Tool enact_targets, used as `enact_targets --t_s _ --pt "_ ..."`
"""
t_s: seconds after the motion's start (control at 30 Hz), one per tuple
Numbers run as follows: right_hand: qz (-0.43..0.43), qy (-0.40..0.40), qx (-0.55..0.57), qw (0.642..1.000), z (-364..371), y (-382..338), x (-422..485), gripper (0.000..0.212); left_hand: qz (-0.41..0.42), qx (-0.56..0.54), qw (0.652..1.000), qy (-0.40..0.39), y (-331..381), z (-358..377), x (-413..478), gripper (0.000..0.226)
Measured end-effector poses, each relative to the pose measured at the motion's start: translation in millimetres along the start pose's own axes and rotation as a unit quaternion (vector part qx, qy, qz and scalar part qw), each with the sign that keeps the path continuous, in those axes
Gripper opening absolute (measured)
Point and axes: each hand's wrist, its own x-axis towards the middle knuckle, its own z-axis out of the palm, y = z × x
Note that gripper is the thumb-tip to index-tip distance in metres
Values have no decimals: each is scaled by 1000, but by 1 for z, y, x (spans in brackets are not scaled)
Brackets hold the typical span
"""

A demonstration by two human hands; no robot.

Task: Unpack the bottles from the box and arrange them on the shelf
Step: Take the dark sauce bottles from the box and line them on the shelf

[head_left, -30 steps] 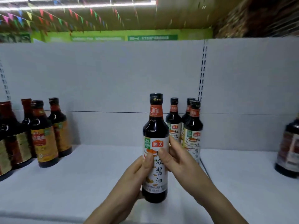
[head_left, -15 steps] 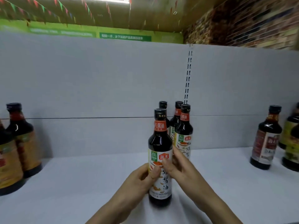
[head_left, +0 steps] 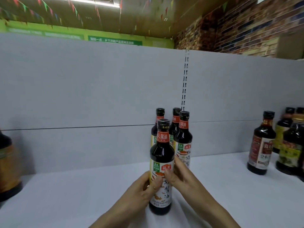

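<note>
Since a moment ago, the glossy, round-shouldered dark bottle [head_left: 162, 155] has closed in on three matching bottles [head_left: 183, 137] near the matte white shelf's [head_left: 82, 195] back edge. My left hand [head_left: 141, 190] and right hand [head_left: 182, 176] both clasp its smooth label.

Four soy sauce bottles [head_left: 162, 155] in the middle of one shelf [head_left: 69, 199]; at least three other bottles [head_left: 261, 145] at right; one dark bottle [head_left: 8, 170] at left.
</note>
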Motion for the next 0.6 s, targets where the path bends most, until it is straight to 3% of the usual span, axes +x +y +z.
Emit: enact_targets --t_s 0.3,0.6 --pt "2 67 -195 979 -29 -4 17 44 32 4 998 61 -5 8 24 55" --pt "-1 132 -220 966 -94 -7 29 11 30 7 990 141 4 29 45 54"
